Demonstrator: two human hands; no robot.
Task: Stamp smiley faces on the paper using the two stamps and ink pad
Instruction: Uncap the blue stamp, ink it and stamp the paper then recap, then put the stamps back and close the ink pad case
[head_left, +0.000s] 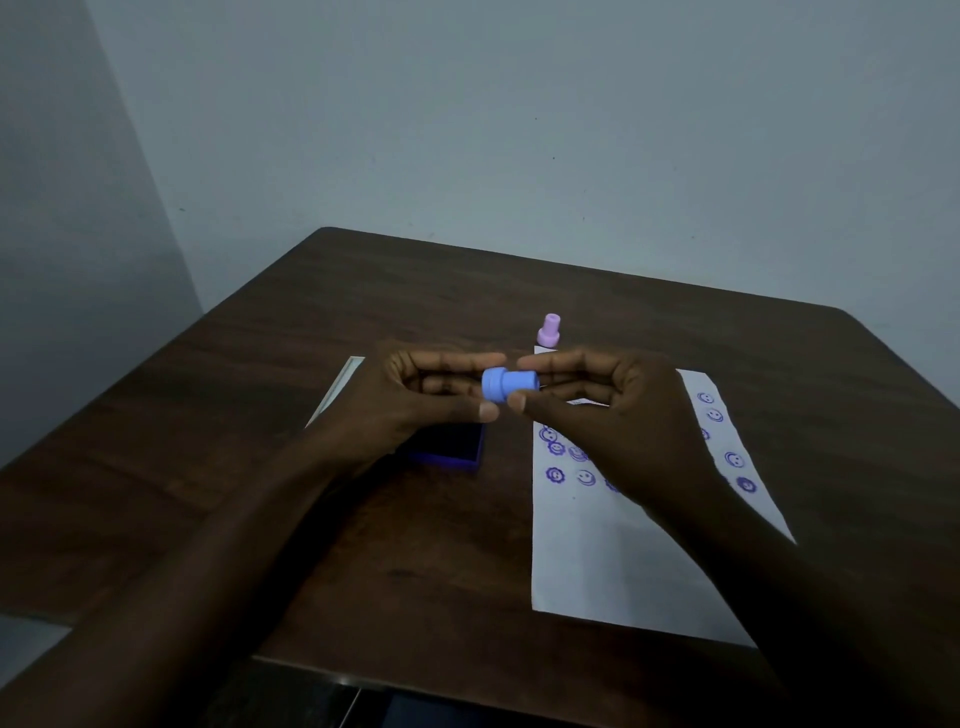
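Blue stamp (506, 384) lies sideways in the air between both hands, above the gap between ink pad (451, 448) and paper (613, 551). Left hand (415, 400) pinches the wide base end with thumb and fingers; right hand (618, 410) grips the narrow handle end with its fingertips. Neither hand is free. Pink stamp (548, 330) stands upright on the worktop (260, 364), just beyond the paper's far edge. Ink pad sits open, partly hidden under the left hand, its lid (337, 387) lying to the left. Paper already carries several purple smileys near its far end; the near half is blank. Risks, as I judge them: left fingers sit close to the stamping face, so ink could smear onto the skin and then onto the paper. A two-handed fingertip pinch is weak, so the stamp could slip during the handover and drop face down, leaving a stray mark on worktop or paper. Right forearm hangs over fresh prints and may smudge them if lowered. Paper is unweighted and could shift under a press, blurring the face. Dim light makes spacing hard, so overlaps are likely.
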